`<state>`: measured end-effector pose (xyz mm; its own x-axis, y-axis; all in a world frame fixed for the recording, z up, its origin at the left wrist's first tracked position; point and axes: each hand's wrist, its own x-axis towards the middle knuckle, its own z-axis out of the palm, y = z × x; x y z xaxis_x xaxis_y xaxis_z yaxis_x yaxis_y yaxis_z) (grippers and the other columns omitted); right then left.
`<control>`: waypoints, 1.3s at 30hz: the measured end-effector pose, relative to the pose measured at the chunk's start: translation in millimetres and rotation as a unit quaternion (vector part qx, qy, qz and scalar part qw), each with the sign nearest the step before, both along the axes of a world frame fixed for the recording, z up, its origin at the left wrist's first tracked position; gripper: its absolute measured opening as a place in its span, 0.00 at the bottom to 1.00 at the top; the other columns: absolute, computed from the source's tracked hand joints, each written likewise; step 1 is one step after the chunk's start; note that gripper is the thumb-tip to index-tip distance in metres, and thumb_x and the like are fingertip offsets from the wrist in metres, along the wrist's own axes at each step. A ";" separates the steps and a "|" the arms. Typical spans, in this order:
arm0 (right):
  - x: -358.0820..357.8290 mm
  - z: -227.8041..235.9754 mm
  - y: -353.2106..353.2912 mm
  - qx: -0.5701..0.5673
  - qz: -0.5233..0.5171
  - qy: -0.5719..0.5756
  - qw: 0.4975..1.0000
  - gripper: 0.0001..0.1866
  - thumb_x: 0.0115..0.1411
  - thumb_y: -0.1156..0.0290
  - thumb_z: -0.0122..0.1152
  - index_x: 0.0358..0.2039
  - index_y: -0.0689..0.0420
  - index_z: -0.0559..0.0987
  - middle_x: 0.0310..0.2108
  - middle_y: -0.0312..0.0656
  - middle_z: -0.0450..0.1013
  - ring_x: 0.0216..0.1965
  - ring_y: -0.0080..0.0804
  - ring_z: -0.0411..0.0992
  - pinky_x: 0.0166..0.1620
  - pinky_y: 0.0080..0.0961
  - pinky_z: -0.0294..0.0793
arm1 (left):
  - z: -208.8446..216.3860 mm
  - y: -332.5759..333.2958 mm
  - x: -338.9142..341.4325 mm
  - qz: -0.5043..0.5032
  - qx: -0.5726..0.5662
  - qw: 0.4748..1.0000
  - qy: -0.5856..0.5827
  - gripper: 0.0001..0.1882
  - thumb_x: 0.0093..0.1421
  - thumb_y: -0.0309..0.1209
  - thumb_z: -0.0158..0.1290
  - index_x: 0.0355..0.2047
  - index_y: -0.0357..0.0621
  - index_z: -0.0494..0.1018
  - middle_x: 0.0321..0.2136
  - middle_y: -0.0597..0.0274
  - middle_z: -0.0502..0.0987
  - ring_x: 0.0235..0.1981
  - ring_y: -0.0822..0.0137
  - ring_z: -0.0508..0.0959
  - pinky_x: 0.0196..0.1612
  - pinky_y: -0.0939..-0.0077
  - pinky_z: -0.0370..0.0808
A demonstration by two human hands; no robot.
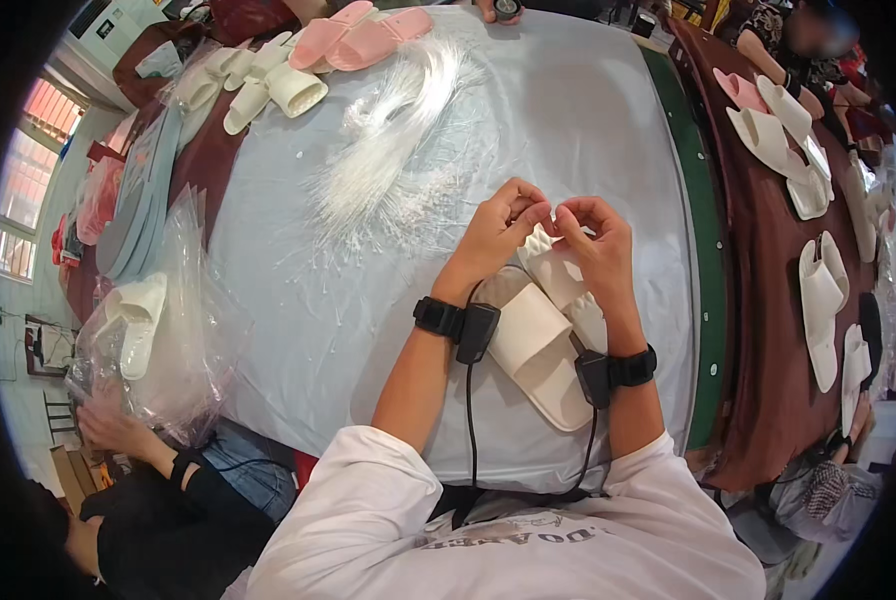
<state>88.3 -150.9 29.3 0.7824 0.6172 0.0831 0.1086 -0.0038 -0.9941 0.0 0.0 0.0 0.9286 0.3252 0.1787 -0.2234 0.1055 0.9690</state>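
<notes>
A pair of cream slippers lies on the grey-covered table in front of me. The nearer slipper [528, 325] points its strap toward my left, and the other slipper [560, 280] is partly hidden by my right hand and wrist. Over the far end of the pair, my left hand [503, 228] and my right hand [598, 240] meet with thumbs and fingertips pinched. Whatever is between the fingertips is too small to make out. Beyond my left hand, a loose bundle of thin clear plastic strands [403, 130] is spread across the table.
Pink slippers [363, 38] and several cream slippers [278, 85] sit at the far left. Beside me on the left, a person's hand [118, 430] is at a clear plastic bag [183, 340] near a cream slipper. More slippers [820, 310] line the brown-covered table [758, 370] at right.
</notes>
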 end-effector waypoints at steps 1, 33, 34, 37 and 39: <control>0.3 -0.2 0.2 0.000 0.000 -0.002 1.000 0.09 0.67 0.71 0.64 0.40 0.64 0.81 0.32 0.39 0.80 0.34 0.22 0.80 0.36 0.21 0.82 | 0.5 -0.5 0.2 0.002 -0.006 1.000 -0.003 0.10 0.72 0.34 0.56 0.45 0.42 0.70 0.30 0.65 0.80 0.27 0.82 0.71 0.29 0.86 0.64; 1.4 3.3 -0.6 -0.031 0.025 -0.115 0.993 0.06 0.65 0.76 0.64 0.38 0.65 0.83 0.30 0.40 0.81 0.32 0.24 0.79 0.34 0.22 0.80 | -1.5 4.2 -1.1 -0.011 -0.017 1.000 0.013 0.14 0.71 0.36 0.57 0.47 0.40 0.69 0.30 0.60 0.83 0.31 0.77 0.78 0.33 0.83 0.70; 5.0 1.1 -3.8 -0.016 0.033 -0.079 0.996 0.06 0.66 0.75 0.64 0.40 0.65 0.83 0.33 0.40 0.81 0.35 0.24 0.79 0.34 0.22 0.80 | 0.7 2.8 -0.2 -0.013 -0.034 0.999 0.025 0.14 0.71 0.36 0.57 0.46 0.40 0.69 0.30 0.61 0.83 0.30 0.78 0.76 0.31 0.83 0.68; 5.4 14.2 -12.5 -0.025 0.020 -0.063 0.997 0.09 0.66 0.74 0.63 0.43 0.64 0.82 0.37 0.42 0.80 0.39 0.26 0.79 0.35 0.22 0.81 | 3.1 3.8 -0.3 -0.015 -0.046 0.998 0.044 0.13 0.71 0.36 0.56 0.47 0.41 0.69 0.30 0.62 0.83 0.28 0.80 0.74 0.29 0.84 0.67; 6.3 24.6 -22.8 -0.049 -0.001 -0.086 0.995 0.10 0.66 0.73 0.64 0.45 0.64 0.81 0.40 0.44 0.80 0.40 0.28 0.79 0.36 0.23 0.81 | 2.5 3.7 -1.1 -0.013 -0.040 0.998 0.046 0.12 0.71 0.35 0.56 0.47 0.41 0.69 0.30 0.62 0.82 0.27 0.81 0.73 0.29 0.84 0.66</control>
<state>94.5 -173.7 53.9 0.7628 0.6276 0.1555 0.2764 -0.0991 -0.9559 -1.1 3.7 2.5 0.9483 0.3102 0.0674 -0.1305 0.1876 0.9735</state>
